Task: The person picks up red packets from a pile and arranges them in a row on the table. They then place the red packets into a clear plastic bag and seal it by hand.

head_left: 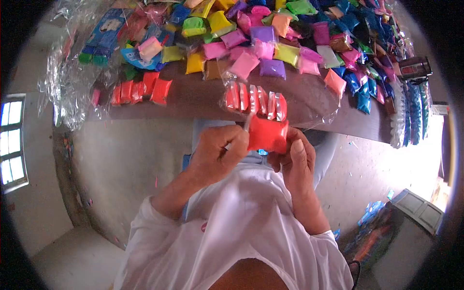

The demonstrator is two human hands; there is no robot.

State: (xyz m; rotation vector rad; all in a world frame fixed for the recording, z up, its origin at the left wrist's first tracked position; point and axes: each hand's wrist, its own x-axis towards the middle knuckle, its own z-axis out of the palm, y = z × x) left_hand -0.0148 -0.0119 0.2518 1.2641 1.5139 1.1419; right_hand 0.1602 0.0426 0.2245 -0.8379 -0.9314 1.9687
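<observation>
A red plastic packet [267,134], soft and pillow-shaped, is held up between both hands in front of the table edge. My left hand [223,147] pinches its left end with curled fingers. At the other end, my right hand [295,153] grips it with the thumb lying along the near side. Just beyond, a row of several red packets [256,100] stands on edge on a clear plastic sheet, silvery seams showing. Farther left, another group of red packets [140,91] lies side by side on the table.
Many coloured packets [246,63] are heaped across the back of the brown table [188,96]. Crumpled clear plastic [70,72] hangs off the left side. A dark cylindrical object [414,68] and hanging strips of packets [411,113] are at the right end.
</observation>
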